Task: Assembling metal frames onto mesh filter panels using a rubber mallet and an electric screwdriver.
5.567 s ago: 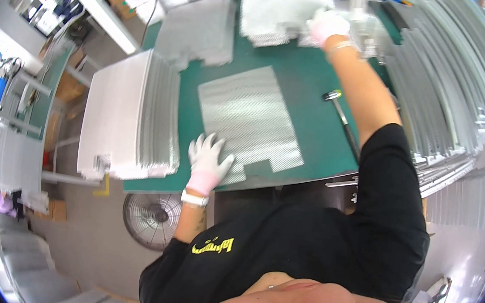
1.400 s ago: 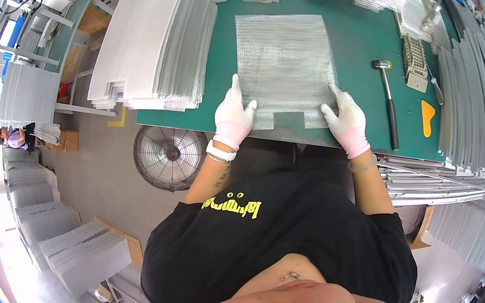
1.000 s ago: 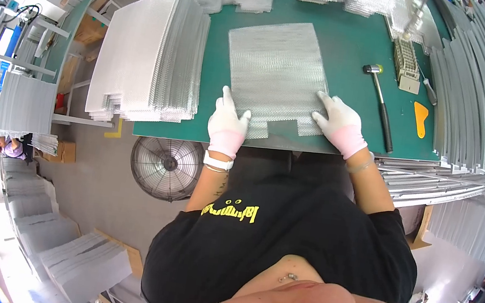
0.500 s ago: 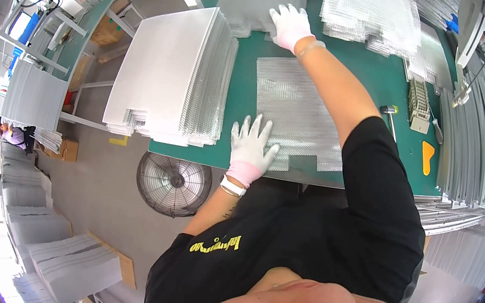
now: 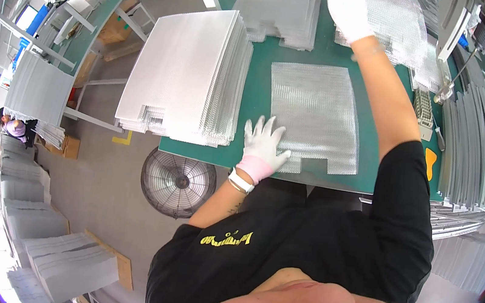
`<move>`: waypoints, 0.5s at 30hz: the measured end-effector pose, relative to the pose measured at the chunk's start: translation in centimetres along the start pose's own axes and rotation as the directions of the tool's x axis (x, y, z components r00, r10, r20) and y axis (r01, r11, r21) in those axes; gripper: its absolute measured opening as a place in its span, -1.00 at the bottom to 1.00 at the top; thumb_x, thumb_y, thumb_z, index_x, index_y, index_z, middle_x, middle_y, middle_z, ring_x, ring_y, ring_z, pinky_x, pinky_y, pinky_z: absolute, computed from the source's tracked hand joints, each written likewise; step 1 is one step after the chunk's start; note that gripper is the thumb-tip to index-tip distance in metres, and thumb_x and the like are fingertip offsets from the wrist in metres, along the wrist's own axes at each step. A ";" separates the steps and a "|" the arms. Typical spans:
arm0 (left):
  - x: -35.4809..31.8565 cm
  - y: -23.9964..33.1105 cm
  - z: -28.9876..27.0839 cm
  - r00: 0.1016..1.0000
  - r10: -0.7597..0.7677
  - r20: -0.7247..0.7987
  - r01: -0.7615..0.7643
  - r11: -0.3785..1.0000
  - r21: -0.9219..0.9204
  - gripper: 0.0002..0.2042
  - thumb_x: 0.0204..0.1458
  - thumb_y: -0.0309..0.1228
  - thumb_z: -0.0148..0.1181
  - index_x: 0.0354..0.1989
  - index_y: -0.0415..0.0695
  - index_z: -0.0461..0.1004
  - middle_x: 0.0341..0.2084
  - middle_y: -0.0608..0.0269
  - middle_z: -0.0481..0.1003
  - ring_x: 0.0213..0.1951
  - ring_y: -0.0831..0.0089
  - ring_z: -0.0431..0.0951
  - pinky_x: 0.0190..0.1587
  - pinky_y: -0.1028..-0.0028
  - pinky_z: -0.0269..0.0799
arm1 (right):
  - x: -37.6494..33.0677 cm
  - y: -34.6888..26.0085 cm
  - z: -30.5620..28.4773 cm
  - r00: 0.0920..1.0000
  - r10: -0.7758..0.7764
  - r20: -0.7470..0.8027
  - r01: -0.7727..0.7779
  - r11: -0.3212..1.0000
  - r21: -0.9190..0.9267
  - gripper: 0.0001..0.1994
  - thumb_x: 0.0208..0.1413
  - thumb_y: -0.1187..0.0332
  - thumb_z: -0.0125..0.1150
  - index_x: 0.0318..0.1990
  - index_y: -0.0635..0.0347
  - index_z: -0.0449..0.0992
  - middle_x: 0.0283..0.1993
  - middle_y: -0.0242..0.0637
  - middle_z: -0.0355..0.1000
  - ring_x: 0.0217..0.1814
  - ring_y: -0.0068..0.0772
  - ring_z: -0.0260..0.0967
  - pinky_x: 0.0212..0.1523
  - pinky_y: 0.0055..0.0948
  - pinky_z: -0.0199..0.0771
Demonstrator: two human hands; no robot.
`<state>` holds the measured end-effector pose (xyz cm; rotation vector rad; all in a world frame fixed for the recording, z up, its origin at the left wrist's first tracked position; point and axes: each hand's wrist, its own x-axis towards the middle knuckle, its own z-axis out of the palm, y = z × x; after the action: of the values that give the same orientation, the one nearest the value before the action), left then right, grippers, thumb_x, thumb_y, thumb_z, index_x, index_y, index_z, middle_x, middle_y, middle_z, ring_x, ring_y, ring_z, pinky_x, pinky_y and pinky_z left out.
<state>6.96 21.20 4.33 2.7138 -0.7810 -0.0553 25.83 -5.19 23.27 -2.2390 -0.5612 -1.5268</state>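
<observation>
Since half a second ago the right arm has stretched further out; the right hand (image 5: 348, 9) now lies on the far stack of embossed sheets (image 5: 388, 20), where before it was over the grey pile just left of it. The left hand has stayed put on the near sheet. Judgement: the flat sheet is being held in place while another is fetched from the far stack.

Green work mat (image 5: 255, 101): covers the bench top, edges bent by the lens.

Tall stack of white corrugated panels (image 5: 183, 70): left part of the mat, overhanging its left edge.

Silver embossed sheet (image 5: 314, 115): lies flat mid-mat, just right of the white stack, a notch cut out of its near edge.

Grey sheet pile (image 5: 283, 6): far side, just left of the right hand.

Floor fan (image 5: 178, 183): below the near-left bench edge.

Left hand (image 5: 263, 145): white glove, fingers spread wide, palm down on the near-left corner of the silver sheet; pressing, not gripping.

Right hand: white glove, laid on the far stack; whether the fingers have closed on a sheet cannot be told, since they run to the frame's rim.

Orange scraper (image 5: 429, 164): right of the arm, on the mat.
</observation>
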 end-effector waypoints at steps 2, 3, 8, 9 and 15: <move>1.0 1.1 -1.7 0.998 0.063 0.030 -0.065 0.996 0.068 -0.41 0.03 0.00 0.16 0.22 -0.03 0.41 0.38 -0.14 0.04 0.42 -0.18 -0.06 0.40 -0.22 -0.31 | -2.7 2.3 -1.0 0.871 -0.168 -0.461 0.383 0.820 0.426 -0.54 0.17 0.48 0.10 0.25 0.31 0.35 0.27 0.04 0.34 0.32 0.02 0.28 0.34 -0.24 0.25; 0.6 -0.5 -0.9 0.989 0.076 -0.129 -0.071 0.997 0.039 -0.42 0.02 0.02 0.18 0.21 0.03 0.44 0.40 -0.17 -0.02 0.41 -0.26 -0.11 0.39 -0.25 -0.33 | -3.2 -1.3 -3.1 0.953 -0.173 -0.249 0.227 0.951 0.208 -0.67 0.12 0.52 0.09 0.07 0.25 0.44 0.15 -0.01 0.39 0.28 0.07 0.31 0.28 -0.17 0.32; -0.9 -0.7 -5.3 0.943 0.228 -0.240 -0.032 -0.658 -0.752 0.01 0.13 0.40 -0.30 0.45 -0.33 -0.13 0.43 -0.18 -0.05 0.39 -0.22 0.03 0.42 -0.17 -0.29 | -17.0 -7.9 -16.1 0.913 -0.349 0.210 0.340 0.937 0.078 -0.63 -0.14 0.49 0.28 -0.08 0.03 0.54 0.06 -0.10 0.41 0.22 0.30 0.31 0.18 0.23 0.35; -1.1 -0.9 -5.9 0.948 0.220 -0.231 -0.030 -0.660 -0.750 0.01 0.13 0.40 -0.30 0.45 -0.33 -0.13 0.43 -0.18 -0.05 0.39 -0.22 0.03 0.42 -0.17 -0.29 | -18.4 -9.5 -17.5 0.898 -0.382 0.218 0.351 0.921 0.169 -0.62 -0.16 0.48 0.28 -0.08 0.00 0.54 0.04 -0.12 0.42 0.17 0.27 0.33 0.16 0.25 0.35; 0.0 1.6 -9.6 0.957 -0.179 -0.227 -0.236 -0.033 -0.971 -0.11 0.17 0.12 0.10 0.39 -0.43 -0.01 0.29 -0.36 0.15 0.22 0.02 0.38 0.11 0.12 0.47 | -23.0 -12.6 -21.9 0.846 -0.194 0.497 0.168 0.981 0.098 -0.60 -0.16 0.47 0.24 -0.06 0.02 0.55 0.03 -0.16 0.45 0.12 0.14 0.36 0.17 0.17 0.37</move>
<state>7.37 22.70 13.90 1.1231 -0.3587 -0.1461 -5.59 -8.28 10.23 -2.6124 -0.9739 -0.9637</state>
